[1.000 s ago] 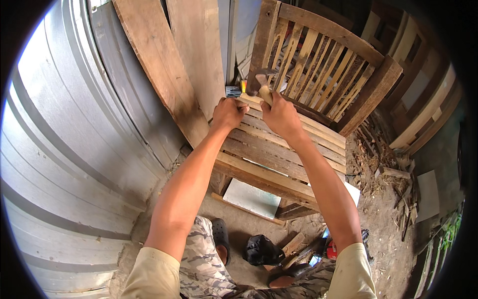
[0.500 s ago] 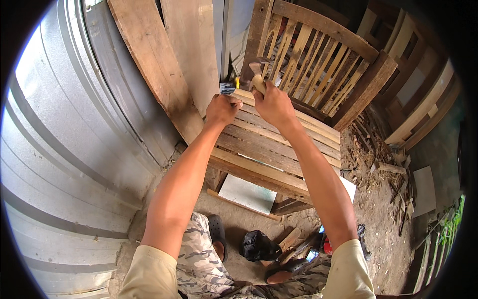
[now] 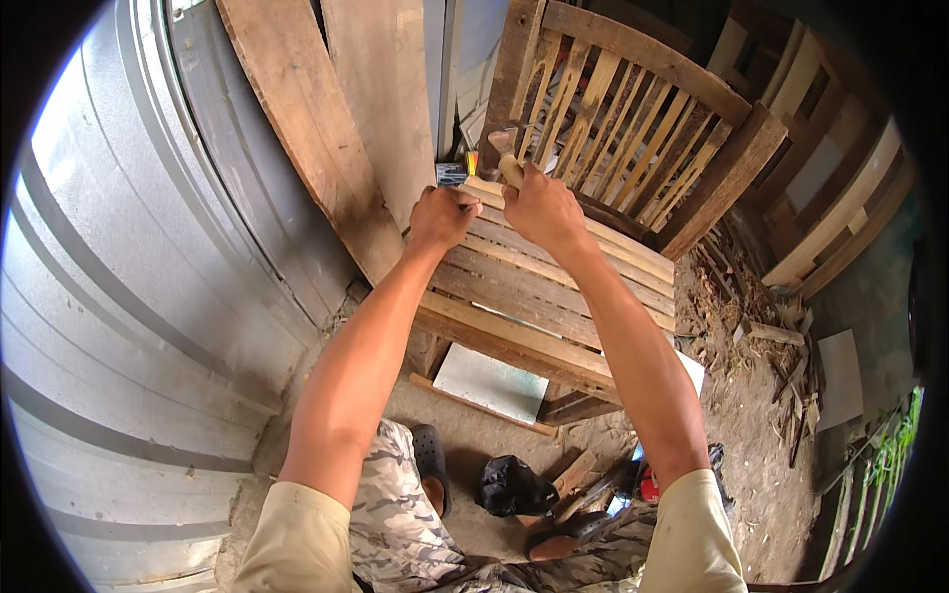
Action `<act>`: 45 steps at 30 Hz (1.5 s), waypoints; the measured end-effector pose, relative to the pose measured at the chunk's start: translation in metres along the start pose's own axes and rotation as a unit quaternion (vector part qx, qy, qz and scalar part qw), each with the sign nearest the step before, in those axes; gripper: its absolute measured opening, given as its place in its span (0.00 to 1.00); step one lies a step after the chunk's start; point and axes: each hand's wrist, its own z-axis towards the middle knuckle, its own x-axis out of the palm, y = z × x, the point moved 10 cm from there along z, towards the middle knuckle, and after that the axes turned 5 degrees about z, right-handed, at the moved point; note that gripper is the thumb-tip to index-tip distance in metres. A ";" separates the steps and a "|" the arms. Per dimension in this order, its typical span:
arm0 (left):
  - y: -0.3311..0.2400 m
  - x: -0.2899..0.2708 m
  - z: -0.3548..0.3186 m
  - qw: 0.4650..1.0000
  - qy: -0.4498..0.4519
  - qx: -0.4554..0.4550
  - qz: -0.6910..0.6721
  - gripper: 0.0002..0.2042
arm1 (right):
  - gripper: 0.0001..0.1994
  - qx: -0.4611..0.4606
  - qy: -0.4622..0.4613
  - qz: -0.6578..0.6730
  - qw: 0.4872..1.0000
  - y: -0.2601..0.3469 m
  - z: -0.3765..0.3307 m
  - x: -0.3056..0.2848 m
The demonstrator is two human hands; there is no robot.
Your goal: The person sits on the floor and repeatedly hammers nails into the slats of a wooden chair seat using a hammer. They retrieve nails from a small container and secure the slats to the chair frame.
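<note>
Right hand (image 3: pixel 542 210): fingers wrapped tight around hammer (image 3: pixel 506 158) handle, head raised above rear slats.
Left hand (image 3: pixel 442 215): fingers curled shut, pressed on wooden chair (image 3: pixel 554 287) seat; pinched item indiscernible.
Planks (image 3: pixel 326 128): leaning left.

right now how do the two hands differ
The right hand grips a hammer by its wooden handle, head raised above the fist; the left hand is a closed fist resting on the chair's seat slats, whatever it pinches is hidden. The right sits slightly higher. Both are bare, at the seat's back edge.
</note>
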 end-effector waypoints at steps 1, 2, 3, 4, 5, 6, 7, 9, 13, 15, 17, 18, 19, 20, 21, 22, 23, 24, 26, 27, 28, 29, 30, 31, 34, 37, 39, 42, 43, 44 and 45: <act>0.002 0.001 0.000 1.000 0.008 -0.003 -0.010 0.08 | 0.22 0.000 -0.012 0.007 1.000 0.005 -0.002 -0.005; 0.004 0.002 0.000 1.000 0.016 -0.007 -0.020 0.08 | 0.21 0.001 -0.011 0.009 1.000 0.008 -0.005 -0.004; 0.004 0.001 0.001 1.000 0.007 0.000 -0.016 0.08 | 0.21 0.003 -0.009 0.010 1.000 0.011 -0.008 -0.001; 0.000 0.000 0.000 1.000 -0.001 0.006 -0.014 0.08 | 0.21 0.005 -0.007 0.011 1.000 0.010 -0.010 -0.001; -0.003 -0.001 0.000 1.000 -0.009 0.013 -0.012 0.08 | 0.22 0.014 0.000 0.010 1.000 0.006 -0.010 0.001; -0.004 0.003 0.000 1.000 0.005 0.002 0.003 0.08 | 0.23 0.022 0.006 0.010 1.000 0.000 -0.009 0.005; -0.004 0.005 0.003 1.000 0.017 -0.008 0.019 0.08 | 0.23 0.030 0.011 0.010 0.999 -0.002 -0.008 0.004; -0.004 0.002 0.006 1.000 0.009 -0.024 0.002 0.07 | 0.23 0.043 0.022 0.018 0.999 -0.009 -0.007 -0.001; 0.023 -0.001 0.004 0.993 -0.046 -0.059 -0.089 0.08 | 0.23 0.042 0.033 0.026 0.998 -0.005 -0.011 0.001; 0.030 -0.002 0.003 0.989 -0.071 -0.088 -0.100 0.10 | 0.22 0.037 0.027 0.020 0.999 -0.009 -0.010 0.001; 0.033 -0.009 -0.002 0.981 -0.107 -0.135 -0.092 0.13 | 0.22 0.023 0.024 0.005 0.999 -0.009 -0.010 -0.001; 0.047 0.006 -0.002 0.971 -0.058 -0.190 -0.137 0.15 | 0.21 0.010 0.022 -0.008 1.000 -0.007 -0.009 -0.003; 0.063 0.015 -0.002 0.953 -0.013 -0.243 -0.178 0.16 | 0.21 -0.007 0.020 -0.018 1.000 0.001 -0.007 -0.007; 0.075 0.026 -0.005 0.930 0.033 -0.295 -0.217 0.18 | 0.21 -0.018 0.012 -0.012 1.000 0.009 -0.005 -0.011; 0.083 0.031 -0.006 0.911 0.052 -0.317 -0.258 0.20 | 0.21 -0.028 0.005 -0.006 1.000 0.017 -0.001 -0.015; 0.072 0.036 -0.011 0.888 0.080 -0.337 -0.302 0.22 | 0.21 -0.030 -0.003 -0.006 1.000 0.016 0.000 -0.021; 0.069 0.038 -0.016 0.864 0.100 -0.356 -0.342 0.23 | 0.21 -0.033 -0.013 0.010 0.999 0.023 0.000 -0.028; 0.071 0.035 -0.018 0.859 0.088 -0.370 -0.342 0.24 | 0.21 -0.036 -0.023 0.027 0.999 0.032 0.001 -0.034; 0.076 0.032 -0.018 0.850 0.063 -0.393 -0.344 0.26 | 0.21 -0.041 -0.035 0.042 0.998 0.041 0.003 -0.038; 0.075 0.034 -0.018 0.845 0.071 -0.389 -0.360 0.26 | 0.21 -0.043 -0.034 0.042 0.998 0.043 0.002 -0.034; 0.074 0.035 -0.017 0.839 0.079 -0.384 -0.377 0.26 | 0.21 -0.045 -0.034 0.041 0.998 0.042 0.004 -0.032; 0.070 0.038 -0.017 0.833 0.091 -0.380 -0.393 0.25 | 0.20 -0.031 0.012 -0.007 0.999 0.032 0.006 -0.018; 0.067 0.040 -0.017 0.833 0.092 -0.387 -0.385 0.25 | 0.20 -0.016 0.058 -0.056 0.997 0.016 0.008 -0.003; 0.065 0.038 -0.018 0.832 0.090 -0.397 -0.376 0.25 | 0.20 -0.004 0.107 -0.102 0.989 0.009 0.007 0.010; 0.070 0.035 -0.018 0.840 0.079 -0.379 -0.380 0.24 | 0.18 0.014 0.093 -0.047 0.994 0.014 0.013 -0.012; 0.072 0.028 -0.020 0.837 0.074 -0.388 -0.377 0.23 | 0.21 -0.021 0.050 -0.037 0.998 0.034 0.011 -0.033; 0.065 0.029 -0.024 0.834 0.080 -0.398 -0.373 0.22 | 0.22 -0.020 0.002 -0.004 1.000 0.038 0.004 -0.040; 0.060 0.031 -0.016 0.842 0.085 -0.381 -0.371 0.22 | 0.20 0.018 0.023 0.011 1.000 0.004 -0.012 -0.001; 0.076 0.030 -0.012 0.845 0.078 -0.380 -0.368 0.21 | 0.20 -0.008 0.030 -0.002 1.000 0.007 -0.010 0.010; 0.073 0.035 -0.012 0.845 0.083 -0.376 -0.371 0.21 | 0.19 -0.023 0.034 -0.023 0.999 0.000 -0.011 0.016; 0.070 0.043 -0.017 0.842 0.101 -0.380 -0.371 0.22 | 0.19 -0.038 0.038 -0.044 0.998 -0.007 -0.012 0.020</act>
